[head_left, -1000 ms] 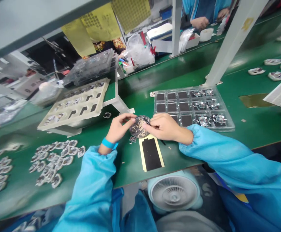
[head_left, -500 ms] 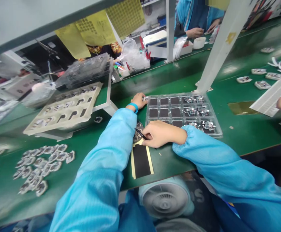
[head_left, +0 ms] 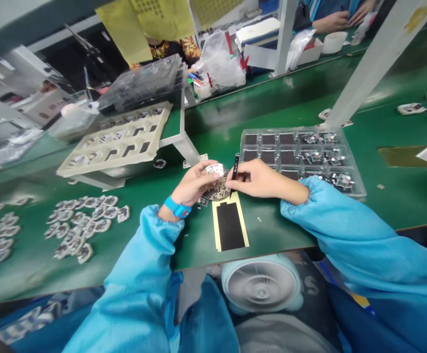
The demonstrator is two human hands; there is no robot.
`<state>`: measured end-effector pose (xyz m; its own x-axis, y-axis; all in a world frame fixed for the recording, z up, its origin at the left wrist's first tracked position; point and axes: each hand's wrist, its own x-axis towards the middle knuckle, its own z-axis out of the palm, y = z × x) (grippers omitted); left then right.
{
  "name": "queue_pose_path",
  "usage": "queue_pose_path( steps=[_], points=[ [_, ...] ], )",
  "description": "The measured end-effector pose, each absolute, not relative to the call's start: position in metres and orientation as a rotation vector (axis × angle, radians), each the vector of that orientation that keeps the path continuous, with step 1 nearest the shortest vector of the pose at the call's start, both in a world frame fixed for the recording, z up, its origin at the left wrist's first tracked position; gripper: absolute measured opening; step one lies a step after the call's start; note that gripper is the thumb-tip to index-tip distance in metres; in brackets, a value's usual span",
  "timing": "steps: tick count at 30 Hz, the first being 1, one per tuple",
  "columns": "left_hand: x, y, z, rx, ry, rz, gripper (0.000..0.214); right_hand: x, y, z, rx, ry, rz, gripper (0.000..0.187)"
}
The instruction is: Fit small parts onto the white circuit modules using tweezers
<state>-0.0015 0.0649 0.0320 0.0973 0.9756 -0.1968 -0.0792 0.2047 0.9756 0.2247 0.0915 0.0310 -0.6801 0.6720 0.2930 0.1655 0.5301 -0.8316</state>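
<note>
My left hand [head_left: 193, 185] pinches a small white part [head_left: 214, 169] over a round perforated disc [head_left: 220, 190] lying on the green bench. My right hand [head_left: 259, 179] is closed on black tweezers [head_left: 234, 169], whose tip points down at the disc. Just in front of the disc lies a yellow sheet with a black rectangular pad [head_left: 230, 226]. A clear compartment tray [head_left: 301, 158] with dark pads and several small metal parts sits right behind my right hand.
A beige tray [head_left: 113, 147] of parts stands on a raised stand at the left. Many small white parts [head_left: 84, 228] lie loose on the bench's left. A white fan [head_left: 262, 286] sits below the bench edge. A white post [head_left: 371, 59] rises at right. Another person's hands [head_left: 340, 19] work far back.
My left hand came back from the tray's far left corner with a small white part and now holds it over the disc. My right hand tilted the tweezers upright.
</note>
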Motion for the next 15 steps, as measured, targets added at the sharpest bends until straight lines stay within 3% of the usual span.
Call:
queue_pose_path(
  steps=[5, 11, 15],
  points=[
    [-0.007, 0.036, 0.025, 1.016, 1.143, 1.095, 0.033, 0.218, 0.087, 0.019, -0.686, -2.168, 1.004, 0.020],
    [-0.010, 0.036, 0.015, 1.129, 1.112, 1.021, 0.041, 0.215, 0.086, 0.012, -0.683, -2.211, 0.969, 0.018],
    [-0.010, 0.034, 0.018, 1.248, 1.170, 1.030, 0.031, 0.215, 0.085, 0.010, -0.686, -2.206, 0.951, 0.019]
  ],
)
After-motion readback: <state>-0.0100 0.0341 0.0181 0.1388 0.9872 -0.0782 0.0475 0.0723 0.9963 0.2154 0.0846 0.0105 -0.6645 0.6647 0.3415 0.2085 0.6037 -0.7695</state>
